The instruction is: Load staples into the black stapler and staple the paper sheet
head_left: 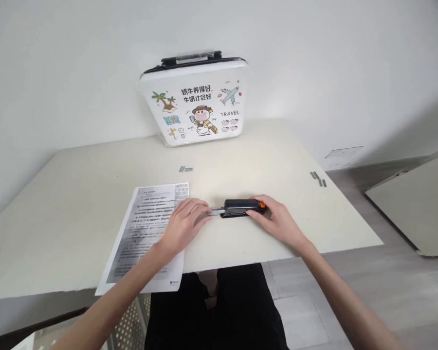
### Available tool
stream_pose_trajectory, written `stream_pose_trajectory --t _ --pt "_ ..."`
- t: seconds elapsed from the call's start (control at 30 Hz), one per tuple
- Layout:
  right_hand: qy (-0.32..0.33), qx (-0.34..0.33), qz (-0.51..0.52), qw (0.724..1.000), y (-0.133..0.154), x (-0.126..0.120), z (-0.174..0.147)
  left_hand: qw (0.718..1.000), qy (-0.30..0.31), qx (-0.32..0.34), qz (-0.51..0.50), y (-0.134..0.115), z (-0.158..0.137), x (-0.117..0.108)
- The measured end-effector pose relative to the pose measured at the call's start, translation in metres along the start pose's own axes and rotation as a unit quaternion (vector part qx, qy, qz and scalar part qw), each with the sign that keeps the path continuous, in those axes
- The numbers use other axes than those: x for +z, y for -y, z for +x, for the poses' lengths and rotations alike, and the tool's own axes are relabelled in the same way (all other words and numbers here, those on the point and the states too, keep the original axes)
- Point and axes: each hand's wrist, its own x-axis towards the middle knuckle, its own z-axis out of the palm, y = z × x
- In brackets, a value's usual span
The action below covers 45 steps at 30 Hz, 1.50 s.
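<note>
A black stapler [241, 208] with an orange part at its right end lies low over the white table, near the front edge. Around that right end my right hand [279, 218] is closed, thumb in front and fingers behind. A narrow silver metal piece [215, 212] sticks out of the stapler's left end. My left hand [187, 221] pinches the tip of this piece between thumb and fingers. Beneath the left wrist and forearm is a sheet of printed paper [142, 233], partly covered and overhanging the table's front edge.
A white case [200, 109] with cartoon prints and a black handle leans on the wall at the table's back. Small grey strips [186, 169] lie mid-table, and more grey strips [318, 179] near the right edge. A pale panel [416, 204] stands beyond the table's right side.
</note>
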Motion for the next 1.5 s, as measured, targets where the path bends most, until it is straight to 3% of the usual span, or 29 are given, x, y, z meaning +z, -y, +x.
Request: stream_pose_trajectory --t 0.27,0.77,1.1,1.5 --pt "-0.001 0.0 0.002 1.0 -0.001 0.0 0.0 0.999 -0.001 -0.017 -0.047 -0.007 0.006 -0.004" --pt "-0.001 0.002 0.009 1.0 0.0 -0.001 -0.001 0.999 0.023 0.002 0.041 -0.007 0.015 -0.011" --pt "0.002 0.001 0.003 1.0 0.001 -0.001 0.0 1.0 0.01 -0.028 -0.003 -0.007 0.017 -0.01" --pt "0.0 -0.004 0.0 1.0 -0.001 -0.001 -0.001 0.998 0.054 -0.028 0.033 -0.006 0.021 -0.008"
